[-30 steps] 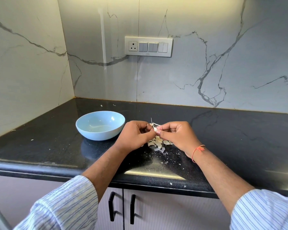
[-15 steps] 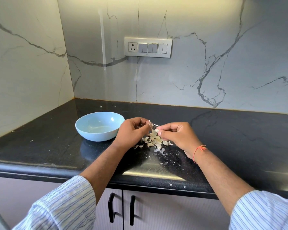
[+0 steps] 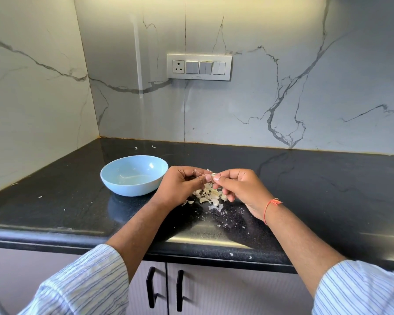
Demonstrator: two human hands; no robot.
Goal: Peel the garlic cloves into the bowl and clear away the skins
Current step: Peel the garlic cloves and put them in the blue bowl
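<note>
Peeling a single garlic clove [image 3: 212,175], pinched from both sides above the tabletop [image 3: 316,189]: left hand [image 3: 180,186] curled round it with the thumb tip pressed against the clove, right hand [image 3: 241,187] nipping the other end between thumb and forefinger, remaining fingers [image 3: 225,192] folded loosely underneath. Trailing from the clove toward 10 o'clock, a thin wisp of skin [image 3: 201,172], apparently half torn away. Lying directly below the hands, at 6 o'clock from the clove, a small heap of garlic pieces and skins [image 3: 208,195], too jumbled to sort peeled from unpeeled, with pale flakes [image 3: 223,214] scattered nearer the tabletop's front edge. Sitting at 9 o'clock from the hands, just beside the left knuckles, the blue bowl [image 3: 114,178], seemingly holding no cloves yet, though its glossy bottom reflects light and hides detail. Judging from this, still early in the peeling step, clearing not begun. Calling next for stripping the last papery skin off, dropping it onto the heap, then carrying the bare clove leftward over the bowl rim.
</note>
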